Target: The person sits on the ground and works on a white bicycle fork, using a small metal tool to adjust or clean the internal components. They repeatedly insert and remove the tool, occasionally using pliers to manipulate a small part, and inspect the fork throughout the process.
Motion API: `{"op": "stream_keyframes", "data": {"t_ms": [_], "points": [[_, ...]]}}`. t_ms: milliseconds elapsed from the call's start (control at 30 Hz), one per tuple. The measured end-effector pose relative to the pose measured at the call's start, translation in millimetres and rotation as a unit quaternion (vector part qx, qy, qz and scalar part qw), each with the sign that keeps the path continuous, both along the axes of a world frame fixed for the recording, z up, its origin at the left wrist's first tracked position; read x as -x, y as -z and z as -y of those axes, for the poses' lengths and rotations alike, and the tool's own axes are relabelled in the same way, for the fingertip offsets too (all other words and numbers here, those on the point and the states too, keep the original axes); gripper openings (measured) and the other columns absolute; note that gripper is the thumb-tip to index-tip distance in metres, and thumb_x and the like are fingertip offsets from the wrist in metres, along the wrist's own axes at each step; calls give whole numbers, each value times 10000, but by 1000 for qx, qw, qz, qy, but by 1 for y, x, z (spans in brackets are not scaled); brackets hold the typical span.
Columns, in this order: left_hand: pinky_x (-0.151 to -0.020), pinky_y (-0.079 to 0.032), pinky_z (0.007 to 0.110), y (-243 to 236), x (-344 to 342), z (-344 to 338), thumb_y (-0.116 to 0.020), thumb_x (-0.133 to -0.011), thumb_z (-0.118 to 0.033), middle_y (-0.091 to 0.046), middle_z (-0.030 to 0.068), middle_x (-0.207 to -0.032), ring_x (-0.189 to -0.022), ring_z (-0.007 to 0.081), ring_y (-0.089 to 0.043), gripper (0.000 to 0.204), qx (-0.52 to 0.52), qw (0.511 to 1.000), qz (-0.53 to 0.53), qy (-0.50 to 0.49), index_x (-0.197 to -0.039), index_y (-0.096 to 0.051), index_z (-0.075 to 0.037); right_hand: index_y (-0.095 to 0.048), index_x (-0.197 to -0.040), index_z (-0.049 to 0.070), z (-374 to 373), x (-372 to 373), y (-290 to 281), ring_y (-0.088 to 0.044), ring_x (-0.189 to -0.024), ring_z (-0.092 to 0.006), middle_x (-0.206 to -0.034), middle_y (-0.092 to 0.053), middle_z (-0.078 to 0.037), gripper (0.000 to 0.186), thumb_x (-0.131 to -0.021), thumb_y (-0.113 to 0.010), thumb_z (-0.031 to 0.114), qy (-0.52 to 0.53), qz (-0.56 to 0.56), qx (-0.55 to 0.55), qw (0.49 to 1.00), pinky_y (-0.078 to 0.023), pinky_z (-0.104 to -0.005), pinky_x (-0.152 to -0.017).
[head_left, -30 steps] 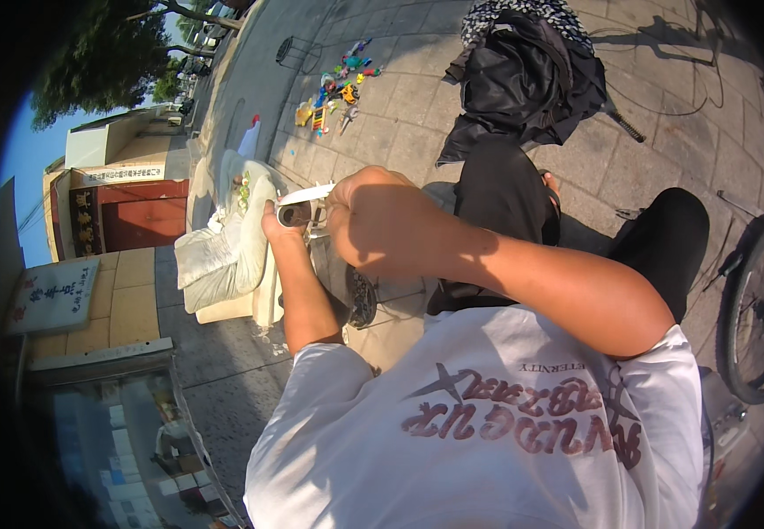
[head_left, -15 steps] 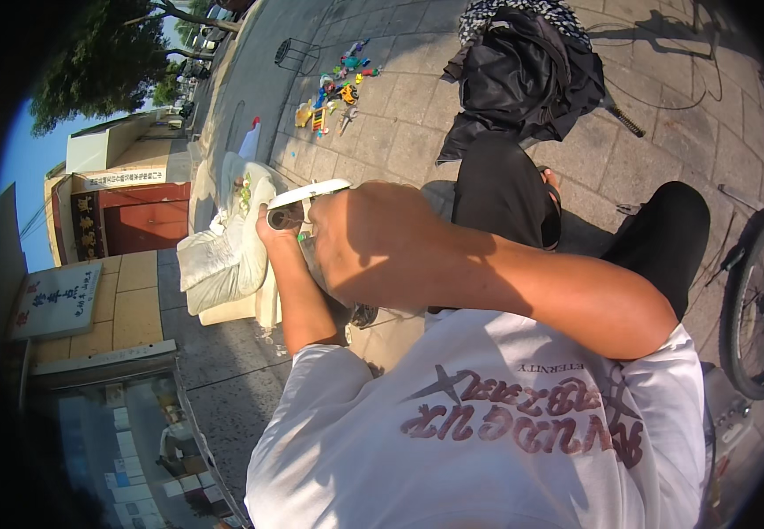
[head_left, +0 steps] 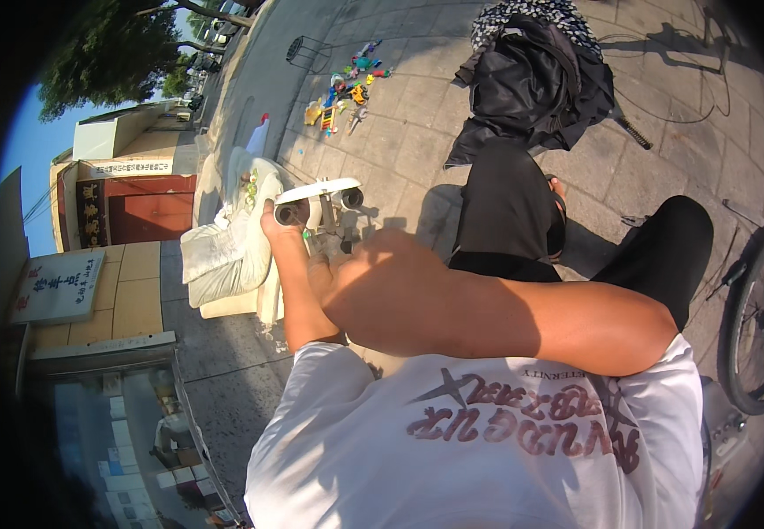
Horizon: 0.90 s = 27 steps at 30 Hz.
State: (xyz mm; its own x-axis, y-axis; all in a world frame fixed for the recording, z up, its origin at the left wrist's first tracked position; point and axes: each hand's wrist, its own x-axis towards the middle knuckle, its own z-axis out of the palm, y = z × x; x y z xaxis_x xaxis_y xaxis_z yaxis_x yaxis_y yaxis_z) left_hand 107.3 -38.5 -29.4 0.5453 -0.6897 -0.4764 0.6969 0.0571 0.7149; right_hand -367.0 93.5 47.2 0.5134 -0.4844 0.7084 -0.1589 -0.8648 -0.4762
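A curved white piece with two dark round wheels and a metal bracket between them, like the wheeled end of a small ride-on toy [head_left: 322, 188], is up in front of me on the left. My left hand [head_left: 274, 224] is closed on its left end, next to one wheel. Just below the bracket, my right hand [head_left: 386, 264] is curled with its back toward me. The back of that hand hides its fingers and whatever they grip. Small dark parts show between the two hands.
Several colourful toys [head_left: 347, 93] lie on the paving ahead. A black jacket [head_left: 532, 84] is heaped at the far right. To the right stands a bicycle wheel [head_left: 759, 322]. A cloth-covered seat [head_left: 232, 251] with clutter on it stands left of my hands.
My right hand has moved down and back from the white piece, uncovering its right wheel and the bracket. My left hand still holds the left end.
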Motion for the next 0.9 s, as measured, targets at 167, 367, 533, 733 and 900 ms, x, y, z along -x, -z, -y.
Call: {"op": "stream_keyframes", "data": {"t_ms": [167,367,533,733,900], "points": [[-780,-561,512,3,-5,-15,-377,-1082,-499,-593,36,-780,-758,246,-621,442,-19,1000,4,-3,-963,-515,-97,-656,-931,-95,1,-9,-8,-687,-522,-251,-618,-672,-140,263,-746,-685,89,-51,-16,-34,998,-527,-395,-478],[-776,-562,513,5,-10,-21,-373,-1083,-501,-599,38,-786,-763,249,-625,446,-26,1000,3,-1,-974,-518,-94,-776,-868,75,2,-12,-20,-752,-843,-251,-941,-733,-62,152,-719,-747,75,-91,-95,-77,988,-583,-404,-650],[-773,-563,513,6,-10,-19,-370,-1084,-503,-604,40,-792,-767,252,-627,450,-19,1000,-1,2,-983,-521,-92,-775,-880,71,4,-17,-24,-752,-848,-259,-923,-735,-66,174,-707,-751,80,-95,-123,-69,985,-582,-404,-663],[-769,-563,514,14,-6,-14,-366,-1085,-506,-610,42,-798,-772,255,-631,455,-4,1000,-20,5,-995,-524,-89,-653,-919,-56,6,-29,-16,-694,-548,-260,-641,-671,-154,264,-708,-735,80,-35,-34,11,999,-518,-406,-491],[-766,-564,514,21,-1,0,-362,-1086,-508,-615,44,-804,-776,258,-634,459,32,998,-55,22,-1004,-526,-87,-674,-829,-5,10,-35,-15,-720,-654,-309,-725,-705,-145,176,-703,-728,106,-68,-23,-49,996,-540,-427,-585]]}}
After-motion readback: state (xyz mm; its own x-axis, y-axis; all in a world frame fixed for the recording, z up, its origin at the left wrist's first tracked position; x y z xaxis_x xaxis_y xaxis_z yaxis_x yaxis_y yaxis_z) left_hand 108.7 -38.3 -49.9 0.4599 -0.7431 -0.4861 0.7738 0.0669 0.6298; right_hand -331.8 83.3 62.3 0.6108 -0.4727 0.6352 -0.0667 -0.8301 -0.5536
